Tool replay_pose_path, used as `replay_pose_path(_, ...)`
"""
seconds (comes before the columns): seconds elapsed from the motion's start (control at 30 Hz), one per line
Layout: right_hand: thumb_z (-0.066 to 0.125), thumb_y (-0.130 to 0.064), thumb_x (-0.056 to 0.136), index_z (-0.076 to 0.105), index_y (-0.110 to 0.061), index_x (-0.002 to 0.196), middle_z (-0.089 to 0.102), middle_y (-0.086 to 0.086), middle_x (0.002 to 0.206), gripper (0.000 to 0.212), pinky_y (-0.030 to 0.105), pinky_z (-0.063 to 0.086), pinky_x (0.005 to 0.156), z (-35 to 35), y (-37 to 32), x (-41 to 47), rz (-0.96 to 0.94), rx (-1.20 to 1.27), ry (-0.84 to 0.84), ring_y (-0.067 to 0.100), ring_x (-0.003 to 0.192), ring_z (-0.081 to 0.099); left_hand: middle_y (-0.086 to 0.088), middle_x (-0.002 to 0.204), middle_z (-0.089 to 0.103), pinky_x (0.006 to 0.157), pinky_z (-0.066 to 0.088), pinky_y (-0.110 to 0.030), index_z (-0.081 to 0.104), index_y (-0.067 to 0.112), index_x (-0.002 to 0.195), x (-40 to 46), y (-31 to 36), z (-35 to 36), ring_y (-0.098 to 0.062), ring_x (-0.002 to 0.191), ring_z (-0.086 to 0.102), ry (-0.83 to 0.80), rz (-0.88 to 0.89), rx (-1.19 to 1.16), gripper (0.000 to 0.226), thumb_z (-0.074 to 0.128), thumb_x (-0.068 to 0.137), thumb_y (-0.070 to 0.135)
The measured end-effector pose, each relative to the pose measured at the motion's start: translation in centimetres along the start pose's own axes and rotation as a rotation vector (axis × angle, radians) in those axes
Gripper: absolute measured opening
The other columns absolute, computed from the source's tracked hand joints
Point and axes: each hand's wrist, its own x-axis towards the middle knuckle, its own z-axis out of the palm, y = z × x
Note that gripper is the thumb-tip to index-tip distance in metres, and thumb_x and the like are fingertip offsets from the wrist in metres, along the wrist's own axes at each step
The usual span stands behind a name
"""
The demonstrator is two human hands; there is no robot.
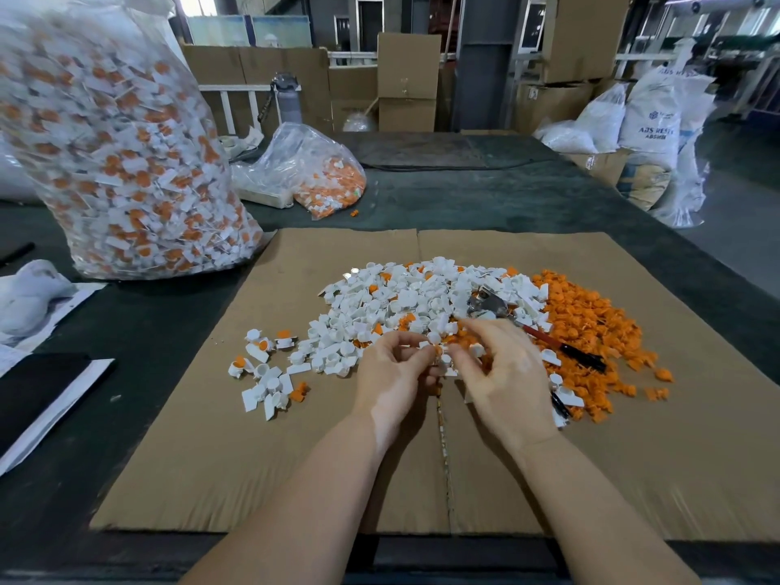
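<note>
The left hand and right hand are both pinching a small glossy white plastic part over the middle of the matte cardboard sheet, beside the white pile. Knobbly orange caps are crowding the right edge, and open cardboard is showing along the near edge.

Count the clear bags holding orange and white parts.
2. A large bag stands left of the cardboard sheet; a smaller bag lies farther back on the table. Others may be hidden behind the large one.
</note>
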Motion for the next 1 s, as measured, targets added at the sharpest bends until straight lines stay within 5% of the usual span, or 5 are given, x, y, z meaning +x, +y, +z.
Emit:
replay_pose_path(0.1,0.059,-0.029,0.09,0.057,-0.009,0.122,0.059,0.008,0.12,0.038,0.044,0.036,0.094,-1.4,1.1,1.4,0.231,-0.239,0.007,0.026,0.114,0.051,-0.011,0.07,0.063,0.055,0.052,-0.025,0.059,0.004,0.098,0.4,0.1,0.0,-0.01,0.048,0.057,0.014,-0.021,-0.003,0.007,0.059,0.09,0.004)
replay_pose_path(0.23,0.047,-0.04,0.088,0.042,-0.016,0.129,0.042,0.009,0.135,0.048,0.048,0.023,0.105,-2.9,2.8,3.1,0.578,-0.52,-0.423,0.028,0.127,0.033,-0.006,0.067,0.064,0.054,0.053,-0.02,0.061,0.004,0.101,0.9,0.2,-0.1,-0.007,0.049,0.058,0.019,-0.019,0.05,0.012,0.06,0.09,0.007)
replay_pose_path(0.57,0.048,-0.045,0.087,0.048,-0.013,0.107,0.048,0.009,0.118,0.038,0.041,0.035,0.092,-3.5,2.9,4.2,0.416,-0.637,-0.444,0.028,0.11,0.042,-0.01,0.072,0.06,0.048,0.049,-0.017,0.059,0.006,0.094,1.3,0.7,0.2,-0.006,0.049,0.058,0.046,-0.067,0.02,0.005,0.061,0.089,0.004)
replay_pose_path(0.73,0.044,-0.042,0.091,0.046,-0.013,0.089,0.054,0.004,0.086,0.029,0.029,0.034,0.056,-4.4,0.3,4.4,0.338,-0.379,-0.45,0.017,0.074,0.049,-0.006,0.067,0.061,0.051,0.052,-0.02,0.058,0.007,0.093,1.9,1.5,0.1,-0.012,0.054,0.059,0.066,-0.075,-0.057,0.008,0.063,0.088,0.003)
replay_pose_path(1.0,0.051,-0.021,0.089,0.046,-0.01,0.069,0.043,0.002,0.055,0.023,0.022,0.03,0.043,-5.3,-2.4,4.1,0.587,0.261,-0.804,0.014,0.045,0.039,-0.007,0.062,0.061,0.059,0.054,-0.029,0.059,0.007,0.085,2.6,2.9,-0.3,-0.014,0.05,0.056,0.135,-0.054,-0.035,0.005,0.061,0.089,0.005)
